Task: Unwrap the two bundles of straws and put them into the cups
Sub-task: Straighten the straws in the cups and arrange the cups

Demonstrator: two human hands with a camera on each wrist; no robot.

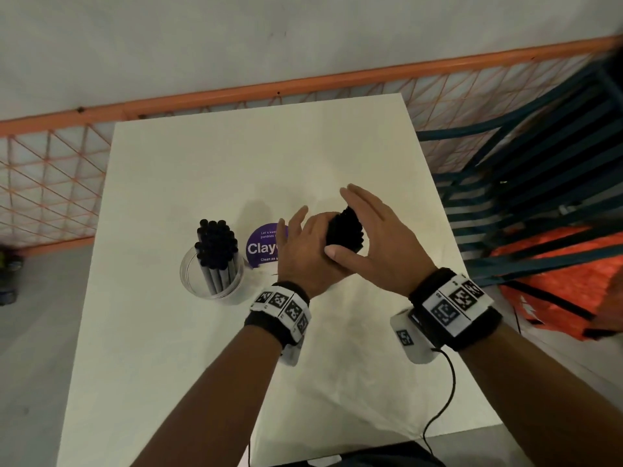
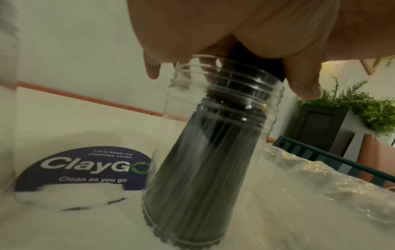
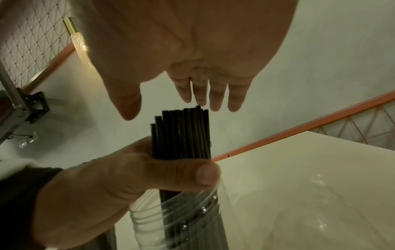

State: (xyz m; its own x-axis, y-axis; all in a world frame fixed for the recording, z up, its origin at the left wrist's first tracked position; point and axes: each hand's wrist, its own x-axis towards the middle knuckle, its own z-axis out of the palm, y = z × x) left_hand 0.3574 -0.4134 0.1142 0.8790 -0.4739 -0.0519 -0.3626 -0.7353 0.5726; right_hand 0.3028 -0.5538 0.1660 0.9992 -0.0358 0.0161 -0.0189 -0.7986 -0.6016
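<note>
Fingers and thumb of the left hand [image 3: 119,182] wrap a bundle of black straws [image 3: 183,133], its grip clamped just above the rim of a clear cup [image 2: 213,152] standing mid-worktop [image 1: 202,382], where the straws' lower ends sit. The right hand [image 1: 377,237] hovers flat over the straw tops, fingers straight and apart, holding nothing. Towards the left edge, another clear cup [image 1: 188,274] holds more black straws [image 1: 215,247]. A purple ClayGo sticker [image 2: 85,169] lies between the cups; crinkled clear wrap [image 2: 320,182] lies to the right.
</note>
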